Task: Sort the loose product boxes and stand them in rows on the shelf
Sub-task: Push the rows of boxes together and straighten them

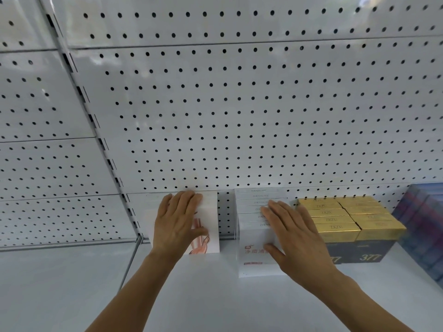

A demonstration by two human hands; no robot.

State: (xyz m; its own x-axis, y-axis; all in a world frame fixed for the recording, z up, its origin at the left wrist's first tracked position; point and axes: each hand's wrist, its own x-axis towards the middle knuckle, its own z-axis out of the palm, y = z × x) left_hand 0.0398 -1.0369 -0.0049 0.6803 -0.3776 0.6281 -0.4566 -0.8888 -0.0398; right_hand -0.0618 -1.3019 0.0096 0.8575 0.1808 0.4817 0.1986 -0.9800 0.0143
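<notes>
1. The left hand (pixel 178 220) lies flat against the front of a white box with a pink drawing (pixel 211 226). Its fingers are fairly straight over the box's top edge and the thumb is spread across the face, so the grip looks open, pressing rather than clasping.
2. The right hand (pixel 291 236) rests with straight fingers on top of a row of white boxes (pixel 254 212), thumb down the front face. This grip is open as well.
3. Between the two hands a narrow gap of pegboard (pixel 239 116) shows.
4. Just beyond the right hand stand two rows of gold-topped boxes (pixel 354 216), then a blurred blue stack (pixel 422 224) further out.
5. I'd judge the sorting well along: three groups stand in rows on the shelf (pixel 215 295). The pink-drawing box seems to stand alone so far, and no loose boxes are in sight.
</notes>
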